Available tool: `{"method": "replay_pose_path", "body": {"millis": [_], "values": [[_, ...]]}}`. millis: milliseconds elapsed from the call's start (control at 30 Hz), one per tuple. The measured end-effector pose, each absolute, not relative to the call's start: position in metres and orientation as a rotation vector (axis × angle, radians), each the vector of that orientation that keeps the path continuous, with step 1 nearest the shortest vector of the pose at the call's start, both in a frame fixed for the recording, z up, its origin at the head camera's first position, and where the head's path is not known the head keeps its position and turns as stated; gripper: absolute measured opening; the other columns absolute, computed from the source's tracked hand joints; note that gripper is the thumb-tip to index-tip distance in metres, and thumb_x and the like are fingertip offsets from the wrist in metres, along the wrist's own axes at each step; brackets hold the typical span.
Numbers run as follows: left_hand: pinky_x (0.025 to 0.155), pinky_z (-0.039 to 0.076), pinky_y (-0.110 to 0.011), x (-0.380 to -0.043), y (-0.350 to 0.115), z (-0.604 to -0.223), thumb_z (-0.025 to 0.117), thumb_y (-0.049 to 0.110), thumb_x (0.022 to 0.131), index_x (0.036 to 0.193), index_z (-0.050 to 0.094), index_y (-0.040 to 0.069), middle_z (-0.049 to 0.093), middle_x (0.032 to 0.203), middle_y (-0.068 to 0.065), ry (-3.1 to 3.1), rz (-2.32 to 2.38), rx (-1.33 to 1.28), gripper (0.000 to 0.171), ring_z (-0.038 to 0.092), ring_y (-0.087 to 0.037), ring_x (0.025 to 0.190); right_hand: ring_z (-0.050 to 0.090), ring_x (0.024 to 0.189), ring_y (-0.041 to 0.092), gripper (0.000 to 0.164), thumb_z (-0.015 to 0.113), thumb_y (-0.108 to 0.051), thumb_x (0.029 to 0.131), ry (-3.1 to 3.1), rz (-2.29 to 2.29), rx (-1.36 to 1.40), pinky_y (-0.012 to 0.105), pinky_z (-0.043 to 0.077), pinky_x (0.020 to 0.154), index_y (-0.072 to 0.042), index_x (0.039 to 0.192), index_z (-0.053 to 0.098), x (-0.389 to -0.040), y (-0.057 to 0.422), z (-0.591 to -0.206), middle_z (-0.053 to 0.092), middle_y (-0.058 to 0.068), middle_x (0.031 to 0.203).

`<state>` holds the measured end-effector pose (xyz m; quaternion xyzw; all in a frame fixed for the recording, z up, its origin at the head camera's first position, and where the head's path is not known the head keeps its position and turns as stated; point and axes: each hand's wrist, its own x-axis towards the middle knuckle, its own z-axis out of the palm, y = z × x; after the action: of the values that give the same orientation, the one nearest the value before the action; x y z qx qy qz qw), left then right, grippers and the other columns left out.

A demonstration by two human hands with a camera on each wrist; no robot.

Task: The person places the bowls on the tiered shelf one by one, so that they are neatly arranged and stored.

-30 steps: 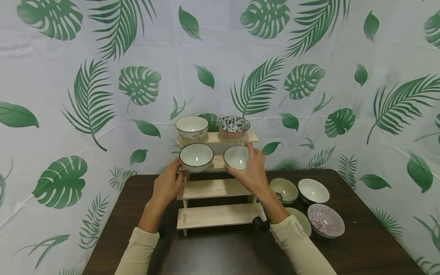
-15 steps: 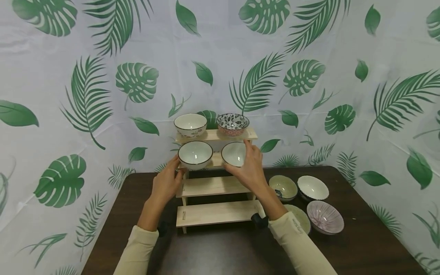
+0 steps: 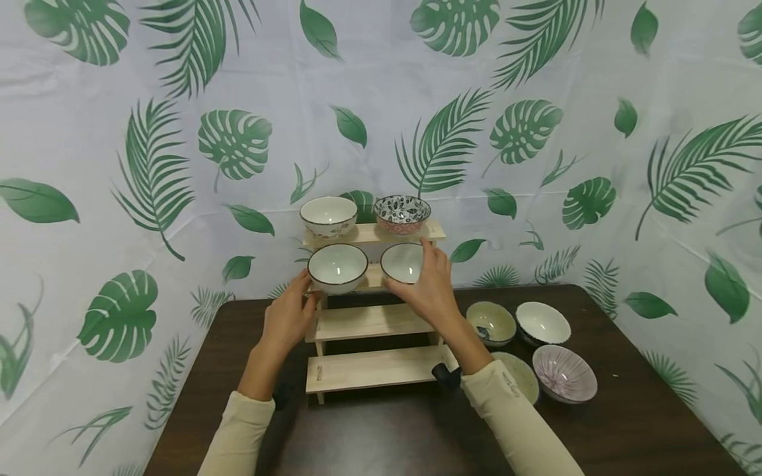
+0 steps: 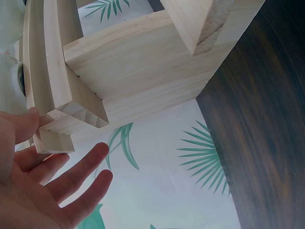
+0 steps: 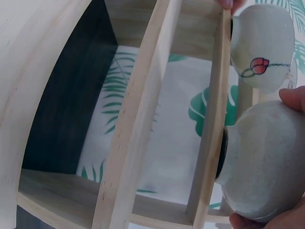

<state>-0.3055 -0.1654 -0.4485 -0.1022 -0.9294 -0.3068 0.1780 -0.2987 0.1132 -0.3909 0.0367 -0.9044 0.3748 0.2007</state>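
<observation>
A stepped wooden display rack (image 3: 381, 324) stands on the table. On its second tier from the top sits a white bowl with a dark rim (image 3: 338, 268). Beside that, my right hand (image 3: 431, 284) holds a similar white dark-rimmed bowl (image 3: 401, 263) by its side, thumb and fingers spread round it. In the right wrist view this bowl's (image 5: 267, 162) foot meets the board's edge; the left one (image 5: 264, 47) shows a red flower. My left hand (image 3: 288, 314) pinches the left end of that tier (image 4: 55, 142) between thumb and forefinger, its other fingers extended.
On the top tier stand a flowered white bowl (image 3: 329, 218) and a black-and-pink patterned bowl (image 3: 401, 225). Right of the rack, on the dark table (image 3: 631, 423), are a green bowl (image 3: 491, 320), a white one (image 3: 543, 322), a purple one (image 3: 564, 372) and a partly hidden greenish one (image 3: 519, 377).
The right hand has shifted its bowl slightly left, narrowing the gap to the other bowl on that tier. My left hand keeps its hold on the rack. The head view has shifted slightly.
</observation>
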Motion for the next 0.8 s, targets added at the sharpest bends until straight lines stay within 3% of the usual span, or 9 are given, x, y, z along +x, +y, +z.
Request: {"method": "replay_pose_path", "body": {"millis": [300, 600, 800], "values": [[0.098, 0.049, -0.07, -0.3095, -0.1608, -0.4457, 0.056, 0.036, 0.106, 0.155, 0.049, 0.014, 0.042, 0.165, -0.006, -2.628, -0.874, -0.309, 0.054, 0.052, -0.038, 0.143, 0.038, 0.137, 0.041, 0.096, 0.084, -0.049, 0.076, -2.509, 1.028, 0.088, 0.061, 0.044, 0.106, -0.008, 0.15, 0.038, -0.3035, 0.1151, -0.3881, 0.036, 0.024, 0.152], [0.1, 0.046, -0.072, -0.3085, -0.1599, -0.447, 0.056, 0.036, 0.106, 0.155, 0.049, 0.014, 0.041, 0.165, -0.007, -2.638, -0.872, -0.305, 0.054, 0.051, -0.038, 0.143, 0.036, 0.14, 0.041, 0.098, 0.084, -0.051, 0.076, -2.523, 1.023, 0.073, 0.061, 0.044, 0.106, -0.009, 0.152, 0.037, -0.3059, 0.1141, -0.3892, 0.037, 0.024, 0.152], [0.098, 0.047, -0.071, -0.3052, -0.1636, -0.4475, 0.056, 0.034, 0.106, 0.155, 0.048, 0.012, 0.041, 0.165, -0.008, -2.644, -0.87, -0.277, 0.054, 0.053, -0.04, 0.141, 0.032, 0.148, 0.044, 0.105, 0.086, -0.053, 0.078, -2.521, 1.031, 0.125, 0.068, 0.041, 0.11, -0.012, 0.158, 0.032, -0.3043, 0.1113, -0.391, 0.031, 0.025, 0.16]]}}
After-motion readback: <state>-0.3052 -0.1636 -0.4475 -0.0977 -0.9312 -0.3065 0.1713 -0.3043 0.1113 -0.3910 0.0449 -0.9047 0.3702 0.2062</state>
